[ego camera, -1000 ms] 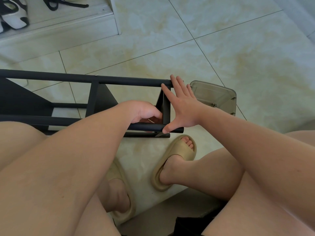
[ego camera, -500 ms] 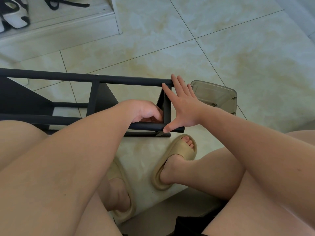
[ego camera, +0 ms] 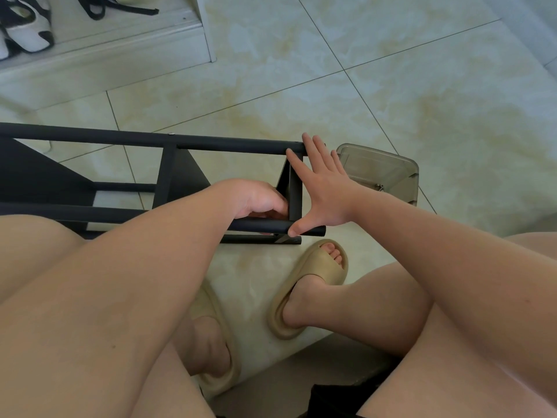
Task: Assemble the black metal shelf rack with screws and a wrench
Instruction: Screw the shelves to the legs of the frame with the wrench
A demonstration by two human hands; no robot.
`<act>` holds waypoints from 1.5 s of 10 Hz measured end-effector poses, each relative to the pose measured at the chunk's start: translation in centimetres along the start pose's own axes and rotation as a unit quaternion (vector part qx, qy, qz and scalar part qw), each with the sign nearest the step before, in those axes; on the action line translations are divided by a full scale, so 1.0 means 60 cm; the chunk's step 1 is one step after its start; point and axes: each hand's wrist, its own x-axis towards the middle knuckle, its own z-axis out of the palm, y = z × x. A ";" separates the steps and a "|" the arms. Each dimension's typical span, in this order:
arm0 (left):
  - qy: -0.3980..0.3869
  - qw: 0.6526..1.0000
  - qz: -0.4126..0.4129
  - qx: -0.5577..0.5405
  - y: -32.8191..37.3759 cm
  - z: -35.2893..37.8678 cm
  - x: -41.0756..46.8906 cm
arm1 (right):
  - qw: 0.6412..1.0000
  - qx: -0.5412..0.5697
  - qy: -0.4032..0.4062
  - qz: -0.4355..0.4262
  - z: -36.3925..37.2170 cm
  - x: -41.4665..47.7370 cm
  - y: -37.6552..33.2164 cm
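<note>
The black metal shelf rack (ego camera: 90, 137) lies on its side on the tiled floor in front of my knees. My right hand (ego camera: 322, 188) is spread flat against its right end, with the fingertips on the upper tube and the thumb pressing the lower tube. My left hand (ego camera: 256, 200) reaches inside the frame, its fingers curled against the inner face of the end post (ego camera: 295, 194). What those fingers hold is hidden. No screw or wrench is in sight.
A smoky clear plastic box (ego camera: 379, 167) stands just right of the rack's end. My feet in tan slippers (ego camera: 313, 276) rest below the rack. Shoes (ego camera: 27, 28) sit on a low white ledge (ego camera: 105, 64) at the upper left. Bare tiles stretch to the right.
My left fingers have drawn in a little closer to the end post. The right hand and the rack stay where they were.
</note>
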 end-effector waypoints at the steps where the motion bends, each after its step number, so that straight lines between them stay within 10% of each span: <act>1: 0.007 1.000 0.010 -0.006 0.000 0.001 0.000 | 1.000 0.001 0.001 0.000 0.000 0.000 0.001; 15: -0.039 0.996 0.003 -0.075 -0.006 -0.007 0.004 | 1.000 0.002 -0.002 0.001 -0.002 -0.001 -0.001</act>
